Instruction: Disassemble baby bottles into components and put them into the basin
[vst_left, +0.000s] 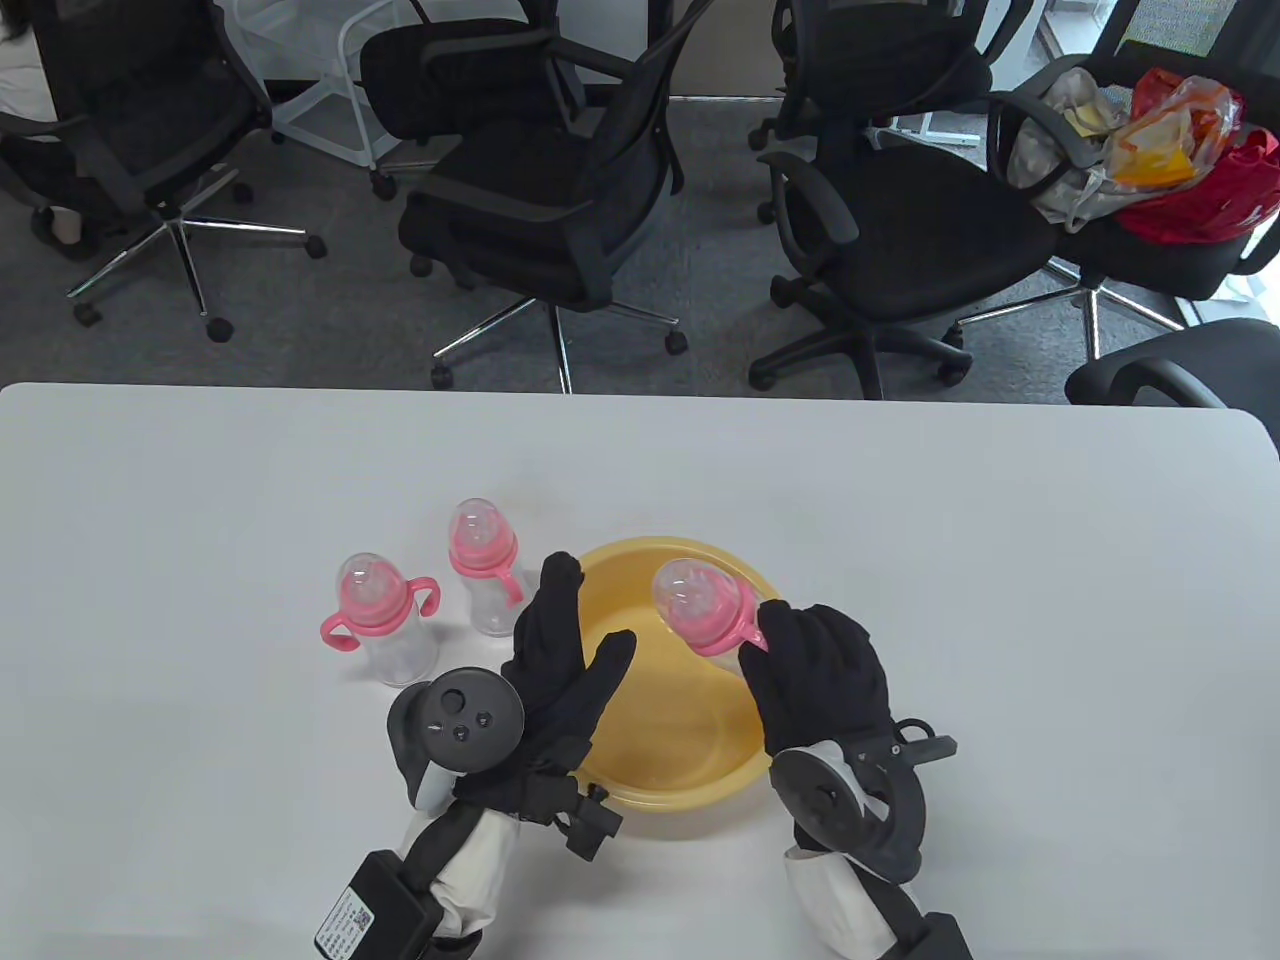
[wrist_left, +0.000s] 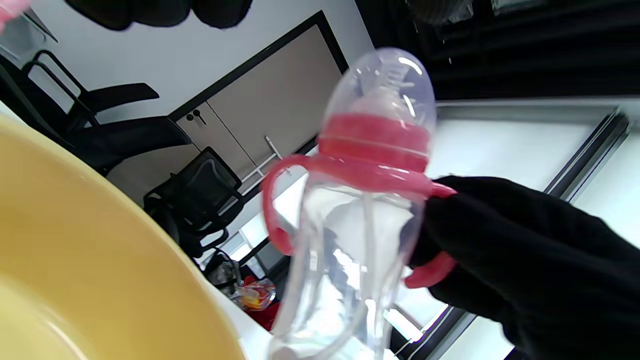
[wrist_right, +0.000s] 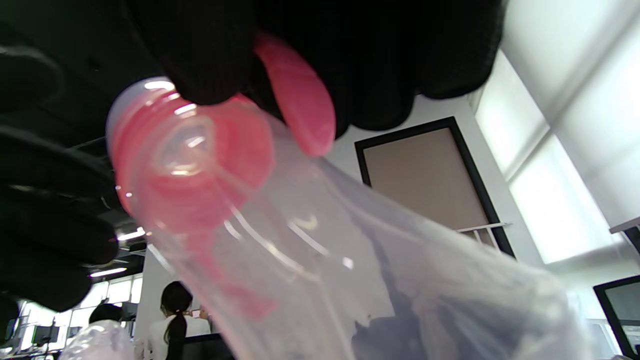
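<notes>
- Presently the right hand (vst_left: 818, 672) grips a clear plastic baby bottle with a pink collar, pink handles and a domed clear cap (vst_left: 700, 602), held tilted above the round yellow plastic basin (vst_left: 672, 784); the fingers curl round its body and one handle.
- The left hand (vst_left: 556, 668) hovers beside it with straight, spread fingers, holding nothing.
- Risk: the cap may pop off suddenly and bounce past the rim onto the white table (vst_left: 1000, 560).
- Risk: a one-handed hold on smooth plastic may slip while the collar is twisted, dropping the bottle whole.
- Two more assembled bottles (vst_left: 385, 618) stand just left of the basin; a sweeping left elbow could topple them.
</notes>
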